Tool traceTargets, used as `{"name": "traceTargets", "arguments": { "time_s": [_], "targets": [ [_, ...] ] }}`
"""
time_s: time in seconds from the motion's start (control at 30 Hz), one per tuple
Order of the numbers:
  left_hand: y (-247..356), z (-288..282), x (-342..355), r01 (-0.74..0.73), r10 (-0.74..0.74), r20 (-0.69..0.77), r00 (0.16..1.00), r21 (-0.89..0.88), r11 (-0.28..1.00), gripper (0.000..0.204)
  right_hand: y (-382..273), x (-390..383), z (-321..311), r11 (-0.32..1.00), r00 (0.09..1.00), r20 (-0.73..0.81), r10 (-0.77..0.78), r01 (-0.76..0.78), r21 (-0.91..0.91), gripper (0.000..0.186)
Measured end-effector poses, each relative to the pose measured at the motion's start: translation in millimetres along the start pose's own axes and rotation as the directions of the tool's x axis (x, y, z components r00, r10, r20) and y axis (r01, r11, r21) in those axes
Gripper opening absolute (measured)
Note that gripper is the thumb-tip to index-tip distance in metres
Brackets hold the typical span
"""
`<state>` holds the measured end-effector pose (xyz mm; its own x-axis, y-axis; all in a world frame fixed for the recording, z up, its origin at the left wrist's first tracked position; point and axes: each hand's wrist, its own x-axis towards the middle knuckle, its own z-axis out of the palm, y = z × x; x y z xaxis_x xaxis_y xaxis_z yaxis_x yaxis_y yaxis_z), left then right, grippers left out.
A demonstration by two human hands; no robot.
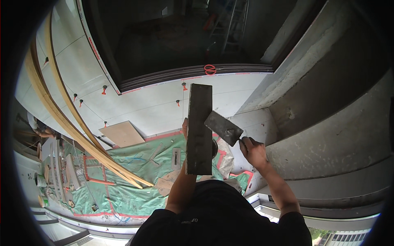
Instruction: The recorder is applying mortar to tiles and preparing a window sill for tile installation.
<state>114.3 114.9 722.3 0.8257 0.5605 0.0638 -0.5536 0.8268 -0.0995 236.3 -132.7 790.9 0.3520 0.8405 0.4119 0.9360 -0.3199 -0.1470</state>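
Upright in front of me is a long narrow slab (200,131), its facing side covered in smooth dark grey mortar. My left hand (185,126) grips it from behind at the left edge; only the fingers show, curled round the side. In my right hand (255,152), closed round the handle, is a trowel (224,128) with a rectangular, mortar-smeared blade. The blade's upper left corner meets or overlaps the slab's right edge. Part of a dark round thing (214,148) peeks out behind the slab.
Long wooden strips (88,151) lean at left. A green sheet (135,164) with red tape covers the floor, bearing another trowel (176,158) and a tile piece (122,134). Orange clips (104,89) dot the pale tiles below a dark window frame (164,78). Another person's hand (48,133) shows far left.
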Motion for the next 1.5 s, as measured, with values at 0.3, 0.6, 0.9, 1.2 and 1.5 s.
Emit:
{"name": "traceTargets", "arguments": {
  "time_s": [0.3, 0.6, 0.9, 1.2, 1.5],
  "targets": [
    [20, -76, -5, 0.246, -0.248, 0.145, 0.958, 0.031, 0.969, 0.075, -28, 6, -21, 0.972, 0.990, 0.001, -0.139, 0.136, 0.190, 0.017],
    [-32, 29, -29, 0.106, -0.116, 0.092, 0.989, 0.099, 0.989, 0.069, 46, 51, -7, 0.980, 0.977, -0.129, 0.171, -0.182, -0.078, 0.022],
    [-37, 1, -28, 0.267, -0.277, 0.187, 0.942, 0.081, 0.960, 0.068, 56, 81, -88, 0.493, 0.706, 0.454, 0.543, -0.706, 0.508, 0.038],
    [-62, -11, -28, 0.324, -0.335, 0.045, 0.941, 0.158, 0.933, 0.067, 85, 84, -52, 0.912, 0.902, 0.140, 0.409, -0.402, -0.077, 0.040],
    [-55, -35, -27, 0.234, -0.247, 0.066, 0.967, 0.163, 0.958, 0.065, 76, 34, -19, 0.840, 0.840, 0.033, 0.542, -0.543, 0.023, 0.035]
  ]
}}
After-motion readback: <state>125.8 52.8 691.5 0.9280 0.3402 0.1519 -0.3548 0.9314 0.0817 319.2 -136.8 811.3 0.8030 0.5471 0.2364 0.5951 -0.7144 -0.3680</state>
